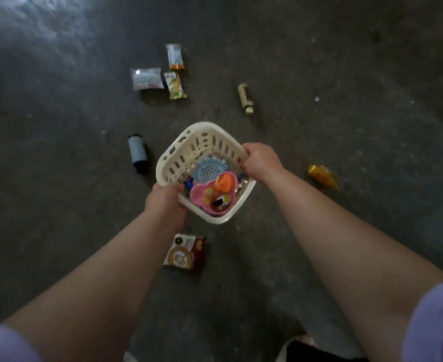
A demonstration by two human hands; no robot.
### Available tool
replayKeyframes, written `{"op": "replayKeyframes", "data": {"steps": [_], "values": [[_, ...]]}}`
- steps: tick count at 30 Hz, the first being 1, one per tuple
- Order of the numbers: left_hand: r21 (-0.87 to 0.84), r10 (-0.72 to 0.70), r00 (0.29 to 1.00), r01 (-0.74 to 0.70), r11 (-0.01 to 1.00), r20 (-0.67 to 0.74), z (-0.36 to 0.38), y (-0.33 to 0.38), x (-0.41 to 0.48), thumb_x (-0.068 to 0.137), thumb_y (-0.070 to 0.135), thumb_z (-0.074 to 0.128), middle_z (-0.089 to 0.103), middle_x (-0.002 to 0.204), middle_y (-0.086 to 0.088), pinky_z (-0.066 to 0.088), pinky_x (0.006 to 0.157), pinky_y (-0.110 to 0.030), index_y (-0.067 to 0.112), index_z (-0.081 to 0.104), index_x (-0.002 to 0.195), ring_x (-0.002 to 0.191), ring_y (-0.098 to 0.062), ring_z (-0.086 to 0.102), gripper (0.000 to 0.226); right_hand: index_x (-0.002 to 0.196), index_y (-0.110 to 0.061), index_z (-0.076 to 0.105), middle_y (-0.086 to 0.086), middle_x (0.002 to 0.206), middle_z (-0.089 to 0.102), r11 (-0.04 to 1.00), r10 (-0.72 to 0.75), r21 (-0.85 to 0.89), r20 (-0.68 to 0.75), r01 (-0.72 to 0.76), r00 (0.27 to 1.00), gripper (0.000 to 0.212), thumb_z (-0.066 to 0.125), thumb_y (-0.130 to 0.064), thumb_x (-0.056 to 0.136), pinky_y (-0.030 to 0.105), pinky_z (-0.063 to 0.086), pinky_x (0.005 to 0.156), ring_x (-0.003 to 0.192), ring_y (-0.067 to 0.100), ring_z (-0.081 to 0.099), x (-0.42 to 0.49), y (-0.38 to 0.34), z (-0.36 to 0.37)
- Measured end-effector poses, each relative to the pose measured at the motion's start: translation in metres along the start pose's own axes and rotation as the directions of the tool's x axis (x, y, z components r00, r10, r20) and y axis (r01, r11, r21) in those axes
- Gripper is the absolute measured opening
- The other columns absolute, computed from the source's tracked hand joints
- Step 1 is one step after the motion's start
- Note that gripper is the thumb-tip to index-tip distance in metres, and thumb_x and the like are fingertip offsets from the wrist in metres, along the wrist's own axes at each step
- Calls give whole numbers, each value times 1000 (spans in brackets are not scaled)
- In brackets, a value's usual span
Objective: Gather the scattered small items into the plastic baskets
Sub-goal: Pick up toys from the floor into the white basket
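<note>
Basket (186,150) sits between my hands over the floor (345,126), toys (210,194) inside. My left hand (165,202) curls round its near rim, my right hand (260,159) grips the opposite rim. I judge it light, stiff plastic; opposite rims keep it level.

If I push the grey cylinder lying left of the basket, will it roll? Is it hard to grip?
The grey cylinder lies on its side on the floor, so a sideways push would probably roll it. Its body looks rigid and smooth, so it might slip; grip around the middle.
</note>
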State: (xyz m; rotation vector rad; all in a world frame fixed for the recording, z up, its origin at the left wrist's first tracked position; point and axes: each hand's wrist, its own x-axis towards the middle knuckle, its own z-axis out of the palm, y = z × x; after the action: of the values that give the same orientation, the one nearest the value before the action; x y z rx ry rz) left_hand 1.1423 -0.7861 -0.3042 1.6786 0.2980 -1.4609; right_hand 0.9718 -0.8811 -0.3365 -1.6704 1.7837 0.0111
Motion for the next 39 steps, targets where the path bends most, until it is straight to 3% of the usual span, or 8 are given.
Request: {"op": "replayKeyframes", "data": {"steps": [6, 15, 21, 24, 27, 30, 35, 39], "values": [[222, -57, 998, 49, 974, 31, -20, -24, -79, 81, 1, 69, 71, 108, -6, 57, 56, -33, 30, 53, 127, 86, -23, 71, 57, 96, -24, 66, 4, 98, 70, 992, 121, 24, 67, -123, 990, 19, 61, -15, 80, 44, 58, 79, 93, 25, 67, -76, -14, -31], [425, -188, 977, 129, 896, 99, -8, 15, -224, 75, -19, 55, 71, 107, -6, 58, 81, -50, 31, 56, 118, 98, -27, 67, 66, 95, -24, 60, -8, 92, 61, 937, 265, 225, 39, -267, 963, 6, 56, -21, 92, 20, 47, 53, 75, 4, 58, -208, -35, -146], [502, -179, 971, 76, 861, 160, 21, 53, -347, 75, -22, 49, 67, 107, -7, 56, 75, -46, 25, 53, 121, 97, -25, 62, 66, 101, -21, 55, -3, 106, 62, 887, 347, 313, 35, -340, 937, 11, 58, -19, 91, 22, 52, 62, 82, 5, 58, -298, -57, -253], [550, -182, 960, 36, 834, 213, 32, 65, -393, 77, -21, 47, 65, 109, -7, 54, 84, -50, 27, 50, 127, 102, -27, 61, 70, 124, -19, 51, 0, 127, 49, 990, 125, 96, -201, -108, 972, 42, 60, -12, 84, 33, 39, 104, 117, 14, 45, -338, -76, -301], [571, -197, 947, 18, 821, 253, 40, 77, -434, 76, -22, 46, 61, 114, -11, 55, 83, -52, 27, 44, 136, 105, -30, 59, 78, 136, -26, 46, -3, 142, 43, 994, -103, 28, -44, 104, 994, 59, 62, -14, 80, 38, 24, 115, 134, 16, 33, -372, -108, -346], [616, -204, 926, -38, 787, 318, 50, 91, -486, 76, -22, 46, 58, 117, -12, 53, 87, -56, 29, 41, 139, 109, -34, 57, 81, 133, -34, 52, -5, 142, 45, 960, -177, -192, 154, 205, 972, 54, 62, -17, 83, 42, 24, 114, 134, 20, 35, -400, -131, -383], [668, -224, 882, -128, 733, 415, 64, 108, -559, 77, -21, 41, 54, 120, -15, 53, 84, -59, 28, 38, 140, 110, -37, 55, 80, 108, -22, 73, 2, 108, 65, 926, -152, -332, 113, 182, 982, 27, 55, -15, 90, 32, 46, 92, 102, 21, 58, -454, -145, -444], [677, -224, 854, -186, 712, 470, 76, 107, -603, 76, -22, 39, 53, 123, -15, 55, 73, -57, 32, 38, 141, 108, -37, 55, 84, 104, -20, 72, 2, 97, 68, 969, 5, -245, -18, -9, 1000, 24, 53, -17, 89, 32, 55, 84, 86, 18, 64, -496, -137, -487]]}}
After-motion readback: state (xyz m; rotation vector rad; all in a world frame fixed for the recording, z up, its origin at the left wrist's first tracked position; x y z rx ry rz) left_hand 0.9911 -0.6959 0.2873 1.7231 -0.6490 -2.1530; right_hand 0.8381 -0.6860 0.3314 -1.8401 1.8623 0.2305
